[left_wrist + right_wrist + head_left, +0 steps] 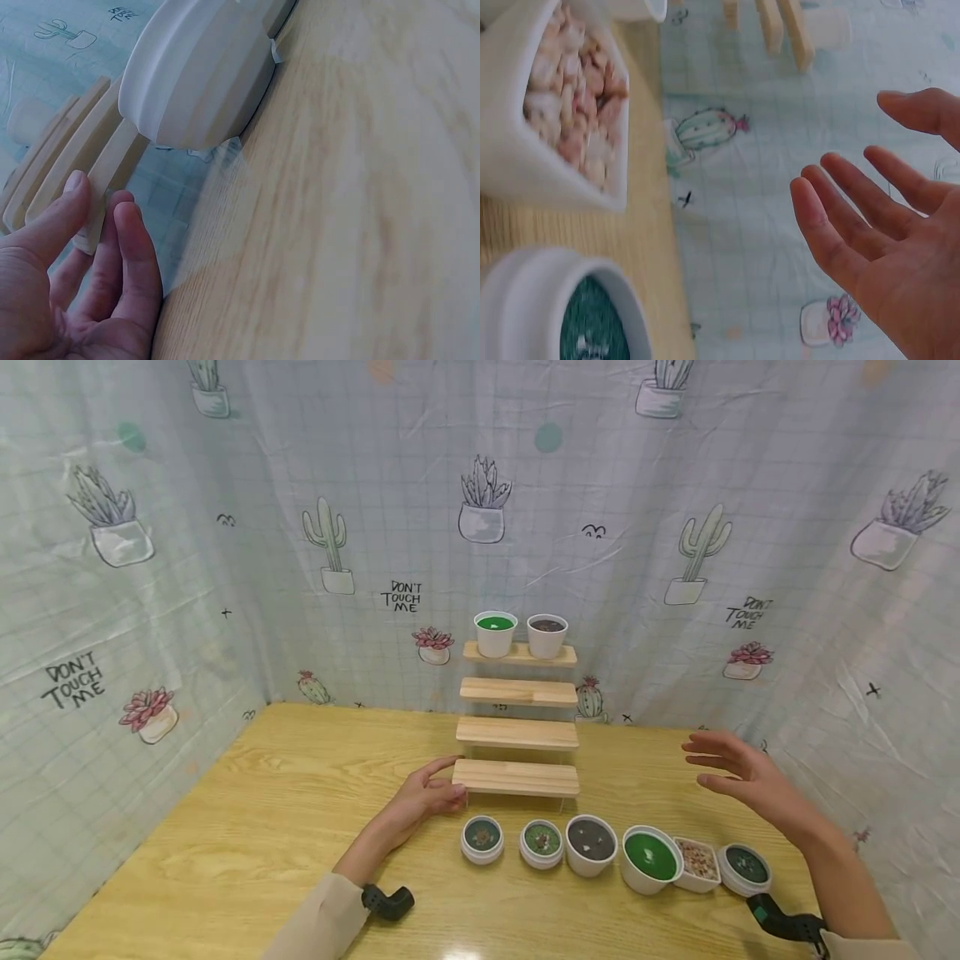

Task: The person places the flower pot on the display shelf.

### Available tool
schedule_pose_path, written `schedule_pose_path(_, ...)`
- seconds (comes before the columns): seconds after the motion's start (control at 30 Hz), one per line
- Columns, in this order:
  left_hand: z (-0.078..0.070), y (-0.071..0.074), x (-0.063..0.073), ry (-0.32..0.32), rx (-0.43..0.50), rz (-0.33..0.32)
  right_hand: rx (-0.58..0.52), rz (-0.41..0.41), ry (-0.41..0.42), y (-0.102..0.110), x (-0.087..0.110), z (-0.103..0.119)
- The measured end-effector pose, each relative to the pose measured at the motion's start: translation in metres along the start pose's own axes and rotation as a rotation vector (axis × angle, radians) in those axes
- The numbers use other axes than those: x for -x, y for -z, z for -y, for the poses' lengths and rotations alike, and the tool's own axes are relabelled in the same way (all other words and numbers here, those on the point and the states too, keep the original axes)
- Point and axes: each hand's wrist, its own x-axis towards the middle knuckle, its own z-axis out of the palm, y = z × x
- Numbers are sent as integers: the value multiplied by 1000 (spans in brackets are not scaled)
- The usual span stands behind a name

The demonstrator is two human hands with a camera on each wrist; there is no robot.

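Note:
A tiered wooden display stand (517, 733) stands towards the back of the table. Its lowest step is held at the left end by my left hand (422, 800); in the left wrist view, the thumb (64, 214) lies on one side of the board and fingers on the other. My right hand (731, 770) is raised off the table, right of the stand, fingers spread and nothing in it. On the top step sit a white cup with a green surface (496, 635) and a white cup with a dark filling (547, 637).
Before the stand are two low round pots (482, 841) (542, 845), a dark-filled cup (591, 845) and a green-topped cup (651, 860). Further right are a square dish of pinkish pebbles (697, 862) and another round pot (746, 869). A printed curtain (360, 468) encloses the table.

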Motion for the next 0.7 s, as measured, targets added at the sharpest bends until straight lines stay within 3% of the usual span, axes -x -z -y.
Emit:
schedule_pose_path(0.3, 5, -2, -3, 4, -2, -1, -24, 41, -27, 28, 27, -21)
schedule_pose_path(0.5, 3, -1, -1, 2, -2, -13, -122, 252, -79, 44, 37, -36)
schedule_pose_path(0.7, 1, 1, 0, 1, -6, -4, -347, 460, -117, 54, 42, -59)
